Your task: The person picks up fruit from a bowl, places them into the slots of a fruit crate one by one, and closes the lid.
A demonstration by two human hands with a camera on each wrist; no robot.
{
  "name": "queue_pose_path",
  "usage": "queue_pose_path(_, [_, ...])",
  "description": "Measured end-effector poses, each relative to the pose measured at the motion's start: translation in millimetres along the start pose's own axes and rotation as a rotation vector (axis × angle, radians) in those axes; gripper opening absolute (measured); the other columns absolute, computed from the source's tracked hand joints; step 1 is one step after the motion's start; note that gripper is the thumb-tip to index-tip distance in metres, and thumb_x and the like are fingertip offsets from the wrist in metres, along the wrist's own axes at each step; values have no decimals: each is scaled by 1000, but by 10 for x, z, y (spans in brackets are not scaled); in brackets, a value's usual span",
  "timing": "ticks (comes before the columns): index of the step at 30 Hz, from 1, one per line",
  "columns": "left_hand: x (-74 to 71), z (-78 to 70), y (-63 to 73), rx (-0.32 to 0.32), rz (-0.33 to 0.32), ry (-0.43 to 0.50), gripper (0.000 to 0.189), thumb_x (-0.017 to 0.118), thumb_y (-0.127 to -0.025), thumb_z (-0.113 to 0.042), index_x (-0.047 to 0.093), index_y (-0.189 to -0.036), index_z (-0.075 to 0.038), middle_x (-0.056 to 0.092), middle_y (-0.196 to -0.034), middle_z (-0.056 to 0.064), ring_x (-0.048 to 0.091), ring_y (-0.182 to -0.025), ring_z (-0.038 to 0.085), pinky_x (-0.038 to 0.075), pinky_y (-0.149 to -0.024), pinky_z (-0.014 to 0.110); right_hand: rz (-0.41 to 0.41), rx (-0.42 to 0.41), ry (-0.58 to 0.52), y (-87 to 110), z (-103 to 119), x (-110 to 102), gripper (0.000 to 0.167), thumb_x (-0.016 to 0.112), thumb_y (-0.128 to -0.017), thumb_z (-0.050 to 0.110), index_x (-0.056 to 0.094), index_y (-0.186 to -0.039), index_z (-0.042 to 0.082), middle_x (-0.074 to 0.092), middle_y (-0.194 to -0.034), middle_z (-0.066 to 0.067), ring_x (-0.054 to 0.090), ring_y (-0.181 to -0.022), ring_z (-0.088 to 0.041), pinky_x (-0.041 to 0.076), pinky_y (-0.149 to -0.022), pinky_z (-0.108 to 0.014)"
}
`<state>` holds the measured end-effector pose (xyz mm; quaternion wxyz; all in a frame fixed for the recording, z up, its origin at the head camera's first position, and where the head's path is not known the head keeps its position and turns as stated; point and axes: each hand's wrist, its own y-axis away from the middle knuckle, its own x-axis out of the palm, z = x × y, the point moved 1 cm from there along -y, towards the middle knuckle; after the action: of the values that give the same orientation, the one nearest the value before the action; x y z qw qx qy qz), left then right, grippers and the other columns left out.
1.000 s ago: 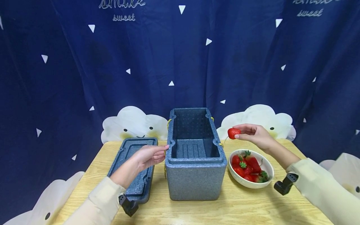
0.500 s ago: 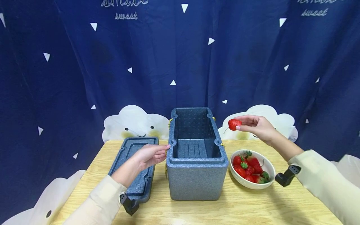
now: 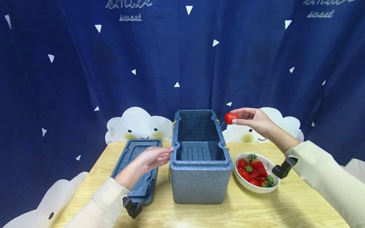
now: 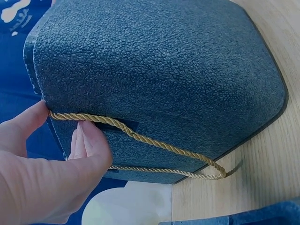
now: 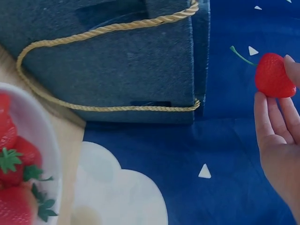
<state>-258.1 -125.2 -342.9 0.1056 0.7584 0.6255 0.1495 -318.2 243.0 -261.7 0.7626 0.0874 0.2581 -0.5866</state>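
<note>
A red strawberry (image 3: 231,118) with a thin green stem is pinched between the thumb and fingertips of my right hand (image 3: 252,119). It hangs in the air just right of the far half of a tall blue-grey foam box (image 3: 196,185), above rim height in the head view. The box stands without its lid, and its grooved floor shows. My left hand (image 3: 152,158) touches the box's left side, one digit at the rim. In the left wrist view its fingertips lie beside a yellow rope handle (image 4: 173,149).
A white bowl (image 3: 248,187) of several strawberries stands right of the box. The box's lid (image 3: 139,186) lies on the wooden table (image 3: 199,217) to the left, partly under my left forearm. A blue curtain (image 3: 159,57) with white clouds hangs behind.
My right hand has risen with the strawberry, then shifted left toward the box. My left hand stays at the box's left side. The head view has shifted slightly.
</note>
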Motion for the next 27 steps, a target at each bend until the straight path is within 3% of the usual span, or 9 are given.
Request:
queue_pose_path(8, [10,9,6,-2,1,-4,58,58,-95,-15,34,-140,12,36,-146,30,38,-137,34,36,-117,42,16,-1,-16,-134,210,48,47,72,-87,25,59,-128,5,71,-93,20,66,-91,-2,53,-83,-11])
queue_pose_path(14, [5,-4,9,-3,-16,-3,57,59,-94,-15,36,-139,11,38,-144,29,45,-125,26,45,-109,34,3,21,0,-268,354,118,46,72,-86,27,61,-127,8,72,-97,15,66,-92,-2,52,-85,-12])
queue_pose_path(17, [9,-12,15,-4,-18,-4,57,60,-94,-15,37,-139,11,37,-145,29,45,-125,26,46,-106,31,5,10,-9,-345,416,153,45,73,-86,25,62,-125,6,73,-97,13,67,-93,-4,52,-92,-19])
queue_pose_path(22, [24,-20,32,-13,-13,7,58,59,-94,-15,34,-141,11,34,-147,30,39,-136,33,38,-116,39,19,-3,-32,-458,510,201,44,73,-85,22,62,-124,5,73,-96,11,67,-93,-5,45,-110,-41])
queue_pose_path(27, [31,-12,34,-19,-18,8,58,59,-95,-15,34,-141,11,34,-147,31,39,-137,34,36,-117,40,23,-10,-5,-548,599,251,43,74,-84,25,63,-122,7,74,-101,5,67,-94,-6,44,-111,-45])
